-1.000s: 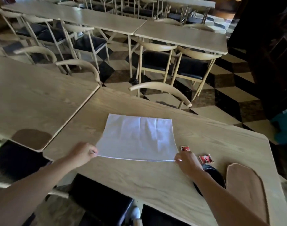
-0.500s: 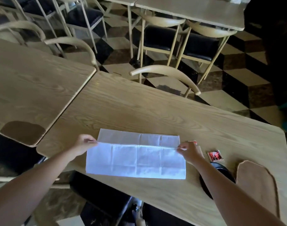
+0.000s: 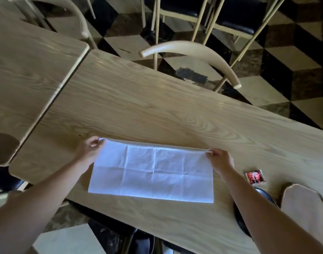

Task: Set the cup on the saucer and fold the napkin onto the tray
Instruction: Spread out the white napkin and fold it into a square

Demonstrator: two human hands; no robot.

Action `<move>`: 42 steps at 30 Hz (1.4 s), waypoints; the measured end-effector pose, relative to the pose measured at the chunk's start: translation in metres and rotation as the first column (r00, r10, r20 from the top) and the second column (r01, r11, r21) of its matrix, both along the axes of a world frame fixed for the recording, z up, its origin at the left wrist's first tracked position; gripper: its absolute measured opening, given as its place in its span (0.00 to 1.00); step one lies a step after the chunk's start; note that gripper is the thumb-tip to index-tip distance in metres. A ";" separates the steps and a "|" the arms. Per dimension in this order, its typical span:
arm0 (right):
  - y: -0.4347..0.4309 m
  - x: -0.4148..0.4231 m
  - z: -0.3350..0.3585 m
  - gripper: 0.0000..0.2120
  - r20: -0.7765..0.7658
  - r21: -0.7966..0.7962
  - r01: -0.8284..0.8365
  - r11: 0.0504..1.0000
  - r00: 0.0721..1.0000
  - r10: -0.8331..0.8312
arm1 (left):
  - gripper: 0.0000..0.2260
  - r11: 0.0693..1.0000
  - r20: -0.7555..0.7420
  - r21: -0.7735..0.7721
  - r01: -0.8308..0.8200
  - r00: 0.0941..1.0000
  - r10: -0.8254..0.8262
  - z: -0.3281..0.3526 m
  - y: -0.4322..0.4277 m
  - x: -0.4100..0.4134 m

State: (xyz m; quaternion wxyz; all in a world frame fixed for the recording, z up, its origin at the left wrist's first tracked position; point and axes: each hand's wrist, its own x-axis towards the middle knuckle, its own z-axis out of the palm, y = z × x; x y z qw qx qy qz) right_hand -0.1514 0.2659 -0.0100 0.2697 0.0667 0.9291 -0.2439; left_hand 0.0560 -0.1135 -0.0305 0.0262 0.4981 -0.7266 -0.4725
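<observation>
The white napkin [image 3: 151,171] lies flat on the wooden surface [image 3: 157,110], folded into a long rectangle whose length runs from left to right, near the surface's near edge. Creases cross it in a grid: one runs along its length about halfway down, and several run across it. Its far long edge shows a thin doubled line where the layers meet.

The left hand [image 3: 90,150] is at the napkin's far left corner, with the fingers curled and the thumb and fingertips pinching that corner. The right hand [image 3: 220,159] is at the far right corner, pinching it in the same way between thumb and fingers. Both hands thus grip the ends of the far edge, and the napkin stretches between them, with its near part spreading toward the person, between the two bare forearms.

To the right of the right hand, apart from the napkin, a small red and white packet [image 3: 255,177] lies on the surface. Nearer the person, a dark round dish [image 3: 265,197] shows partly under the right forearm; whether it is the saucer is hard to tell. Just to its right lies a pale wooden tray [image 3: 303,211] with a rounded end.

A second table [image 3: 28,70] stands against the surface on the left. Beyond the far edge is the curved back of a light wooden chair [image 3: 193,52], above a checkered floor [image 3: 285,74].
</observation>
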 end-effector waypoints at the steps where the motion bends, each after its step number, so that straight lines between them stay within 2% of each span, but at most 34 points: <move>1: -0.002 -0.001 -0.001 0.09 -0.016 0.007 0.009 1.000 1.000 -0.009 | 0.05 1.000 0.015 -0.030 -0.010 1.000 0.011 -0.001 0.000 -0.001; 7: -0.013 0.003 0.005 0.11 -0.064 0.039 0.044 0.998 0.997 -0.042 | 0.06 0.993 0.055 -0.110 -0.036 0.998 0.042 -0.008 -0.001 -0.003; 13: -0.010 0.002 -0.001 0.10 -0.038 0.022 0.120 0.993 0.992 -0.119 | 0.11 0.992 -0.006 -0.126 -0.026 1.000 0.025 -0.012 -0.003 0.002; 16: -0.010 0.003 -0.004 0.10 -0.032 0.012 0.155 0.988 0.987 -0.154 | 0.12 0.989 0.011 -0.143 -0.042 0.999 0.044 -0.014 -0.003 0.003; 28: -0.019 0.004 -0.012 0.11 -0.063 0.001 0.264 0.964 0.963 -0.264 | 0.09 0.976 0.096 -0.216 -0.037 0.994 0.059 -0.004 0.004 -0.012; 30: -0.020 0.005 -0.005 0.09 -0.065 -0.006 0.305 0.952 0.950 -0.304 | 0.12 0.960 0.088 -0.266 -0.088 0.989 0.115 0.006 0.009 -0.016; 31: -0.020 0.007 0.001 0.09 -0.092 0.006 0.325 0.946 0.942 -0.323 | 0.13 0.934 0.054 -0.351 -0.072 0.994 0.097 0.010 0.012 -0.015; 32: -0.021 0.011 0.006 0.12 -0.166 0.025 0.323 0.946 0.935 -0.314 | 0.13 0.872 0.023 -0.489 0.001 1.000 0.011 0.014 0.017 -0.013; 34: -0.025 0.030 0.013 0.16 -0.395 0.086 0.200 0.976 0.906 -0.151 | 0.16 0.680 0.064 -0.699 0.222 0.966 -0.250 0.016 0.037 -0.006; 36: -0.044 0.063 0.009 0.20 -0.506 0.117 -0.048 0.992 0.857 0.102 | 0.22 0.556 0.187 -0.699 0.450 0.865 -0.465 0.009 0.067 0.004; 37: -0.059 0.081 0.004 0.23 -0.495 0.116 -0.192 0.974 0.840 0.224 | 0.25 0.522 0.259 -0.649 0.553 0.806 -0.533 0.002 0.082 0.008; 39: -0.085 0.118 -0.013 0.29 -0.418 0.140 -0.451 0.882 0.780 0.465 | 0.30 0.453 0.409 -0.520 0.724 0.677 -0.612 -0.012 0.103 0.018; 40: -0.094 0.133 -0.021 0.30 -0.372 0.167 -0.552 0.817 0.732 0.571 | 0.31 0.433 0.461 -0.479 0.763 0.639 -0.616 -0.019 0.107 0.023; 42: -0.095 0.153 -0.040 0.30 -0.311 0.214 -0.667 0.714 0.646 0.697 | 0.33 0.443 0.508 -0.445 0.778 0.627 -0.591 -0.031 0.106 0.034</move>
